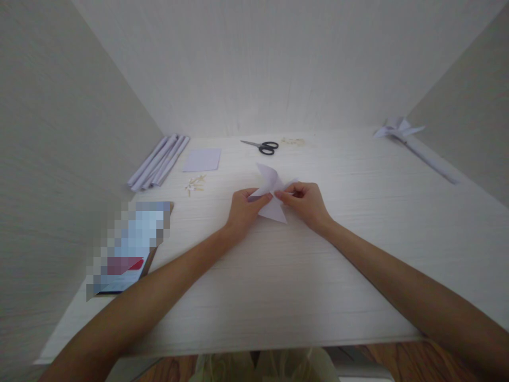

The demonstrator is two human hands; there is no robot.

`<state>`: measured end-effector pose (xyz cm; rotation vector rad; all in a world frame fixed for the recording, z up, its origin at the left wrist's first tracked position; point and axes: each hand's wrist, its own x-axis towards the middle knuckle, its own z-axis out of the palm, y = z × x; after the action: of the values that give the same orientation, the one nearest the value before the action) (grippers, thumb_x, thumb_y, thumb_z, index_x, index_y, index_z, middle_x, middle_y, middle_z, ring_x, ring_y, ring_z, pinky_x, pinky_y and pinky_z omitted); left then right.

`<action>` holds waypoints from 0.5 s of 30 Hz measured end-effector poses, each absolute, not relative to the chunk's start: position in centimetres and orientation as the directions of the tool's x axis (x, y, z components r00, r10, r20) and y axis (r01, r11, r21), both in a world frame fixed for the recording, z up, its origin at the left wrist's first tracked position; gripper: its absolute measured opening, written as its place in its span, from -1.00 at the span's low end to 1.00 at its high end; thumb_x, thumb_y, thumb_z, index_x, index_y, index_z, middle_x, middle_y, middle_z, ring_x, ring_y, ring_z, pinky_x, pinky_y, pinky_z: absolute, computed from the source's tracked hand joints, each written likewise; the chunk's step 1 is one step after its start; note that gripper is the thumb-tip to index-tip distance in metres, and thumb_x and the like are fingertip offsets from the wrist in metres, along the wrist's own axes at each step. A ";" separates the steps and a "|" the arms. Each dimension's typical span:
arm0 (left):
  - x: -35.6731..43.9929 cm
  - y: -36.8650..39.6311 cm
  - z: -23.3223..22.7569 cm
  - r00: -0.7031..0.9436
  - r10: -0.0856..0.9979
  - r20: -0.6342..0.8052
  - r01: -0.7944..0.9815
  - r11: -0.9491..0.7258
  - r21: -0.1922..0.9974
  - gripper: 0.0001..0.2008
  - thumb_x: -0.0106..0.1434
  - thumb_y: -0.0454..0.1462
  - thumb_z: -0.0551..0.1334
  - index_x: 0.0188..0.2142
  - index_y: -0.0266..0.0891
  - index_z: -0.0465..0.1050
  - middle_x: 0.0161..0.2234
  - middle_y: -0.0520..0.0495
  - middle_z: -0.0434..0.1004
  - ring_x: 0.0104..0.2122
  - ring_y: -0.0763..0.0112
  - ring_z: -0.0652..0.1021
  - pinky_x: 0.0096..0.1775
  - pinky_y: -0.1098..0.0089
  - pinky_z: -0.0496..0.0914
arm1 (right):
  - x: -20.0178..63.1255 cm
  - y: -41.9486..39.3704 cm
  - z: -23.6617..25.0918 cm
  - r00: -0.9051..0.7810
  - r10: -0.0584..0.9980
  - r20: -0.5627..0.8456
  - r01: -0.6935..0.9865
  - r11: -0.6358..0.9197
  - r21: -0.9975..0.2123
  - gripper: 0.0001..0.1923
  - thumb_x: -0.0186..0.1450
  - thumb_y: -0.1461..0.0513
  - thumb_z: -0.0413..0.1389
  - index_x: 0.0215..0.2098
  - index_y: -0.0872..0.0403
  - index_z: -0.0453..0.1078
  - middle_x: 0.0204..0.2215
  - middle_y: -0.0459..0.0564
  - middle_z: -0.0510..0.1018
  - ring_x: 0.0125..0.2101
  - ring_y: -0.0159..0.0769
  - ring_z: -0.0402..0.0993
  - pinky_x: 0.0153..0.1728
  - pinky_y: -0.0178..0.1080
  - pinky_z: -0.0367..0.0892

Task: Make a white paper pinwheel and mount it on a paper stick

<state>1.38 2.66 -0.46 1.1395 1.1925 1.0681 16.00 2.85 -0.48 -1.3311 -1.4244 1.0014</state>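
Sitting between fingers [260,202] — paper pinwheel [274,210]

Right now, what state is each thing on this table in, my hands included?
Left hand: pinching folded paper
Right hand: pinching it too
Folded paper: corners pointed, one curled
Scissors: lying flat, blades apparently closed
Device: screen lit
Paper tubes: rolled, bunched together
Square paper: flat, unfolded
Pinwheel: joined to stick, lying down
Small bits: loose, scattered

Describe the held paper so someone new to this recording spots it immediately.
Over the white streaked tabletop, near its middle, are the bare left hand and right hand. They pinch a pale, pointed, pinwheel-shaped paper; the white paper pinwheel at far right has a tubular stick, this one shows none.
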 end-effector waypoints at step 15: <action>1.2 2.8 -0.6 0.106 0.983 -0.148 0.020 0.146 0.989 -0.73 -0.10 -0.17 0.28 -0.45 -0.35 0.47 -0.54 -0.05 0.49 -0.57 0.46 0.44 -0.50 0.48 0.27 | 15.2 2.5 -0.6 0.079 0.983 0.165 -0.099 0.173 -0.980 -0.57 -0.10 0.29 0.22 -0.43 0.00 0.01 -0.52 -0.21 0.44 -0.58 -0.46 0.35 -0.59 -0.38 0.23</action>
<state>1.24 2.78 -0.57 1.1574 1.2052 1.0173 15.25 2.55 -0.57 -1.0412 -1.1570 1.0815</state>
